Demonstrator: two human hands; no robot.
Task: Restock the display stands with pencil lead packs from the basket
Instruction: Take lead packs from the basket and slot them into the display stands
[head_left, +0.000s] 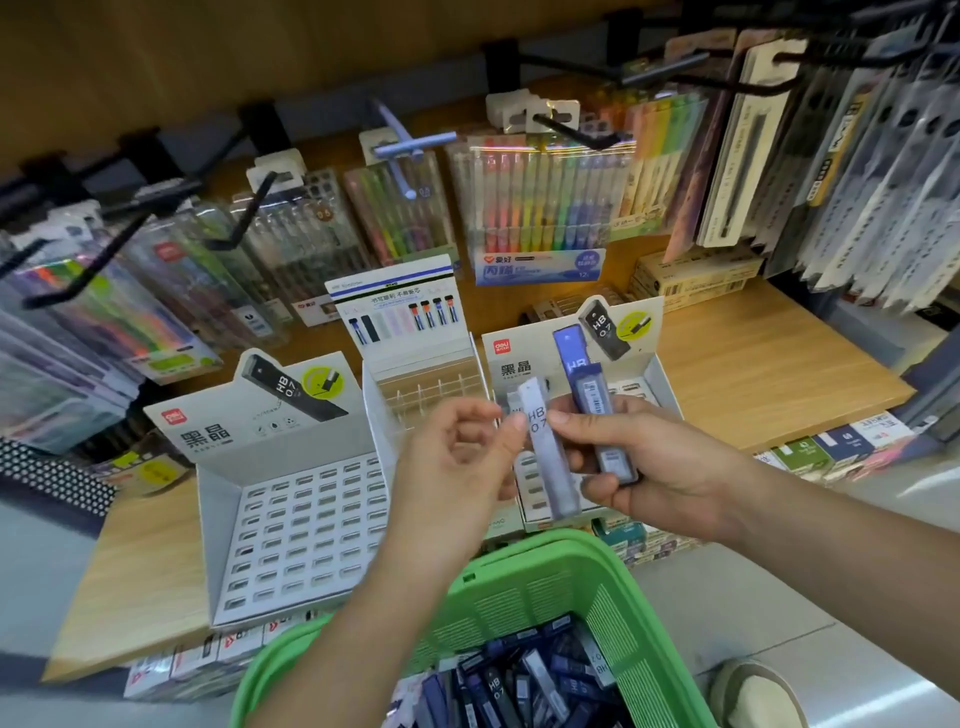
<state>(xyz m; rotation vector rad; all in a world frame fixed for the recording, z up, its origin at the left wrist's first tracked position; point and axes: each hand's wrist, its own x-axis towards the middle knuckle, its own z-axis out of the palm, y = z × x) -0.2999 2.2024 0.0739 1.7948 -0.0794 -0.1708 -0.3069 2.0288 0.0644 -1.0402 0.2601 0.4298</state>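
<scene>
while you are holding packs up between the stands and the basket, you are sorting what is in hand before slotting it. your left hand (457, 457) is pinching the pale pack (545, 447), marked hb 0.7, in a narrow grip near its upper end. your right hand (660, 467) is closing its grip round the dark blue pack (597, 415), with its thumb touching the pale one. as i judge it, the next move is calling for freeing one pack, turning it end down and lining it up over a bare slot. the left stand (291, 519) is showing rows of them. i am counting three stands: that one, the middle stand (426, 384) and the right stand (660, 384), all sitting on the wooden shelf (753, 374). two packs are plainly in hand; a third blue one above them i cannot place. one green basket (571, 587) is sitting under your wrists, its loose packs (519, 680) lying too jumbled to count.
</scene>
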